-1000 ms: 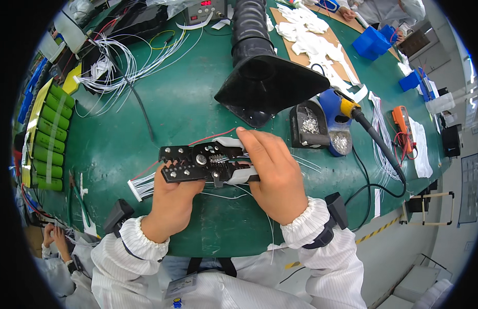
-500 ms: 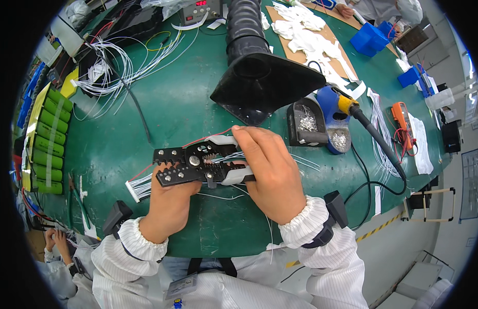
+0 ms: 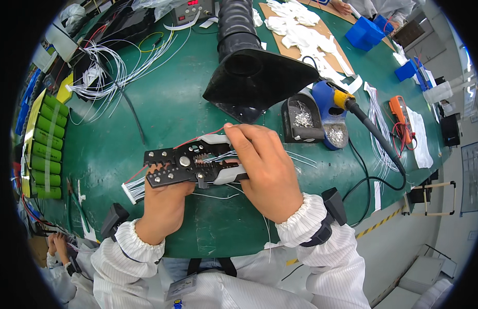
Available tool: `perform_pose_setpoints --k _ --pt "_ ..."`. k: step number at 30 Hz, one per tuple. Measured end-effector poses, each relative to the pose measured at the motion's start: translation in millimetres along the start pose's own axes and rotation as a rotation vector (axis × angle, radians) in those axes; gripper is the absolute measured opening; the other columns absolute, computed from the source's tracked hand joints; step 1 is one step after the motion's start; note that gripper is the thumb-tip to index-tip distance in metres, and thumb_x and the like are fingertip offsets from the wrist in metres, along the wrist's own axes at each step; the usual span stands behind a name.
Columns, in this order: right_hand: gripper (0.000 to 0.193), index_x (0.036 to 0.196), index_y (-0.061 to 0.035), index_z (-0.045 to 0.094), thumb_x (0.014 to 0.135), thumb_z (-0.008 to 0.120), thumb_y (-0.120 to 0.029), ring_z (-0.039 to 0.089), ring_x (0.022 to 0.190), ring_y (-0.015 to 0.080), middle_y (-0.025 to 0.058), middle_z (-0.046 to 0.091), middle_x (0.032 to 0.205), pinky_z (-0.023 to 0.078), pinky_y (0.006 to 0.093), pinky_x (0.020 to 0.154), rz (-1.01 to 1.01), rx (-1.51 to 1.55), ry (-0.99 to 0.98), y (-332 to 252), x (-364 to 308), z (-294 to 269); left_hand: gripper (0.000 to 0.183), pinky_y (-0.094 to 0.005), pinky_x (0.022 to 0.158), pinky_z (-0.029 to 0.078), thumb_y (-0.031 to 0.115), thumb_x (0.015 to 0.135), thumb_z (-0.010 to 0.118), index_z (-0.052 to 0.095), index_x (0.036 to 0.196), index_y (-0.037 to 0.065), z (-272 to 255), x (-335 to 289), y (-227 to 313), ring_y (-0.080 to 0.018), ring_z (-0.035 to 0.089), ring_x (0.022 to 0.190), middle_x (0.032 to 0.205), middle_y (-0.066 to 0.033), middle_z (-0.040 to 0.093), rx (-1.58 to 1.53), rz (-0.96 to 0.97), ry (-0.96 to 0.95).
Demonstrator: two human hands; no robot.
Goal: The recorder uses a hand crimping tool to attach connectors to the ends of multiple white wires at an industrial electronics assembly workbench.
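My right hand (image 3: 267,175) is wrapped round the grey handles of a black wire stripper (image 3: 185,161). The tool lies crosswise, its toothed jaws pointing left and spread slightly apart. Beneath the jaws is my left hand (image 3: 164,213), closed at the wire harness, though the stripper hides most of its fingers. The harness has a white connector (image 3: 128,194) at its left end, with white wires (image 3: 299,158) running under the tool and emerging beyond my right hand. One red wire (image 3: 134,177) curves up past the stripper's upper side; whether it sits in a notch cannot be made out.
A black fume hose hood (image 3: 259,77) stands ahead. Right of it are a tip-cleaner box (image 3: 302,126), a soldering iron (image 3: 360,112) in its blue stand, and an orange multimeter (image 3: 398,110). Green battery cells (image 3: 47,144) and green-handled pliers (image 3: 76,203) lie left. Other people work nearby.
Both hands and the wire stripper sit slightly further left in the picture, as does most of the bench. The grip on the tool looks the same.
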State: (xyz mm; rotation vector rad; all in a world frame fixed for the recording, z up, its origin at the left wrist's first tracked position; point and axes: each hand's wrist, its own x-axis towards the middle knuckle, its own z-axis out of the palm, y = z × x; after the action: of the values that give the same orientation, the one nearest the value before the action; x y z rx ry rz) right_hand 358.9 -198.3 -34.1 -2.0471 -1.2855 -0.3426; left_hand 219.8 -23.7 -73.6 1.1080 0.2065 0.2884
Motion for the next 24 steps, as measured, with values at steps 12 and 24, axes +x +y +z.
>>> perform_pose_setpoints --k 12,24 --pt "0.055 0.126 0.0002 0.061 0.073 0.069 0.004 0.058 0.099 0.0281 0.0099 0.06 0.109 0.046 0.0389 0.079 0.014 -0.04 -0.001 3.4 -4.3 2.6 0.014 -0.0266 0.071 0.044 0.011 0.101 0.062 0.062 0.115 0.011 6.1 -0.3 2.5 -0.0099 0.06 0.091 0.111 -0.0003 0.068 0.012 0.017 -0.001" --pt "0.062 0.12 -0.0024 0.063 0.06 0.069 0.013 0.059 0.094 0.0313 0.0105 0.059 0.103 0.047 0.0415 0.081 0.04 -0.024 0.001 4.1 -4.1 1.9 0.014 -0.0262 0.068 0.042 0.016 0.102 0.062 0.06 0.115 0.011 9.2 1.6 3.3 -0.0098 0.06 0.092 0.113 -0.0013 0.067 0.03 0.011 0.008"
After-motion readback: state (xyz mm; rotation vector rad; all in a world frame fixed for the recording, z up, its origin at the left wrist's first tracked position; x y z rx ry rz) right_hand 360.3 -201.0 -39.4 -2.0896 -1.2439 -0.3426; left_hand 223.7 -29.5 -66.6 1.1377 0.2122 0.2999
